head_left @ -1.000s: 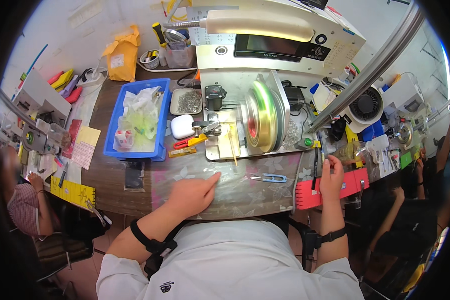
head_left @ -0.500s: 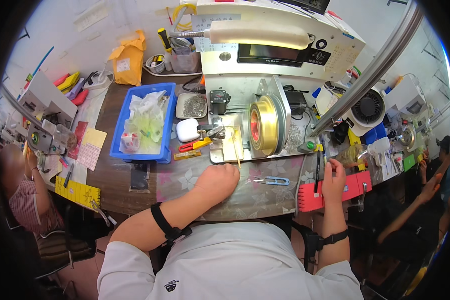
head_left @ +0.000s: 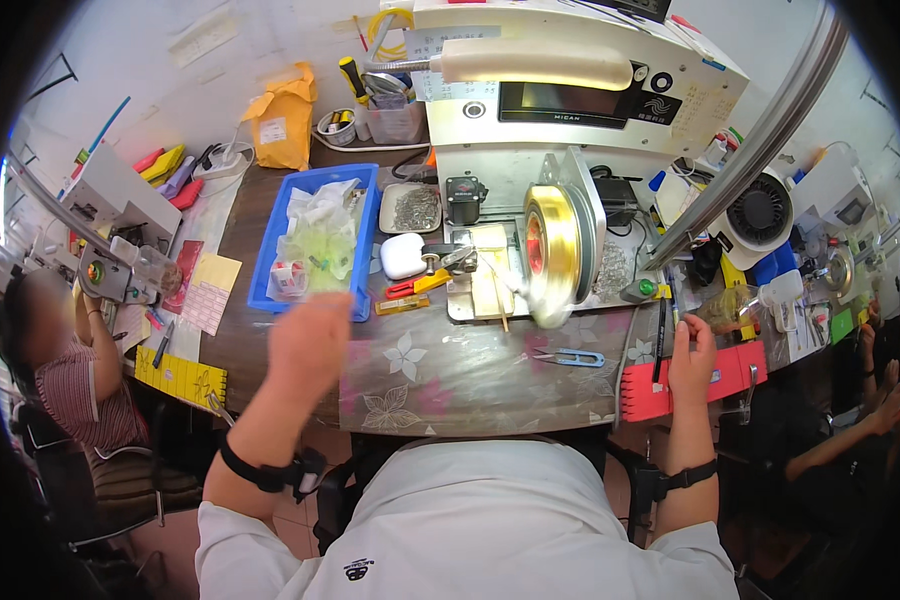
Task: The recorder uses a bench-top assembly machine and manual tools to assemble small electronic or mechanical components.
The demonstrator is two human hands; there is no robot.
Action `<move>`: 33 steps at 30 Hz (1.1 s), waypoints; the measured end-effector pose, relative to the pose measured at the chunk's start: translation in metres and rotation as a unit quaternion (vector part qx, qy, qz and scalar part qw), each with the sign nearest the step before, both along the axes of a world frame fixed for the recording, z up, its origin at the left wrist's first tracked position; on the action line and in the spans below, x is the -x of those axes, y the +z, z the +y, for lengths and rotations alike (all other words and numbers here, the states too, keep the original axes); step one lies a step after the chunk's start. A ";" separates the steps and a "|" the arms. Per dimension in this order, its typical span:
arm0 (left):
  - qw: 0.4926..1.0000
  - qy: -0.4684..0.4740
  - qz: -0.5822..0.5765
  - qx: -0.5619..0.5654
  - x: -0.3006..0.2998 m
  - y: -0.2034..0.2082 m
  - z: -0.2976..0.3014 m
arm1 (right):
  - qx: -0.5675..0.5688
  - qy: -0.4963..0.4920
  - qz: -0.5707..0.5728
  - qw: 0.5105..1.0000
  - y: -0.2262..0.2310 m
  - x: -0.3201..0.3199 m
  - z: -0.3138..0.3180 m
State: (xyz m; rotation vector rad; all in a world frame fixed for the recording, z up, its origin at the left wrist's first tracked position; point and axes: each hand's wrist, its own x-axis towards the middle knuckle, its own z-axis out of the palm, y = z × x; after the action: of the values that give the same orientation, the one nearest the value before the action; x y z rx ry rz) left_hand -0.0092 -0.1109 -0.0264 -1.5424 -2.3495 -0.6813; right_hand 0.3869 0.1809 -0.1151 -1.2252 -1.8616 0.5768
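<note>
My left hand (head_left: 312,345) is smeared by motion over the near edge of the blue tray (head_left: 270,215), so its fingers and anything in them cannot be made out. In the tray lie crumpled clear bags (head_left: 320,240). My right hand (head_left: 692,358) rests at the red clipboard-like board (head_left: 740,370), fingers loosely bent and apart, nothing visible in them. Beside it lies a black pen-like stick (head_left: 660,345). Ahead stands a white machine with a gold spool (head_left: 558,240). A pale blur (head_left: 550,300) shows at the spool's foot, next to a thin yellowish stick (head_left: 505,322).
Blue-handled thread snips (head_left: 578,357) lie on the table in front of the machine. A dish of small metal pieces (head_left: 412,208), a white rounded case (head_left: 402,256) and a red-yellow cutter (head_left: 417,284) sit left of it. A metal post (head_left: 745,140) slants at right. Other people sit at both sides.
My left hand has moved left, from the stick at the machine to the blue tray. A pale blur has appeared below the spool. The whole view has shifted slightly; my right hand stays put.
</note>
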 end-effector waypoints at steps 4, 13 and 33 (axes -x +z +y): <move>0.991 0.104 -0.030 -0.081 0.077 0.021 -0.004 | -0.012 0.008 -0.005 1.000 0.003 0.004 -0.001; 0.982 0.107 -0.051 0.145 0.053 0.016 0.013 | 0.002 0.000 0.006 1.000 -0.001 0.003 -0.001; 0.990 0.014 0.047 0.129 0.076 0.017 0.047 | 0.008 -0.002 -0.009 1.000 0.005 0.002 -0.005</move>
State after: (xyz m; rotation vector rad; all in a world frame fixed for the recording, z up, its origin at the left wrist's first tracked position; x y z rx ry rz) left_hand -0.0853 -0.0639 -0.0096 -1.6000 -2.4596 -0.2987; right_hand 0.3848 0.1762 -0.1105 -1.2489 -1.8716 0.5819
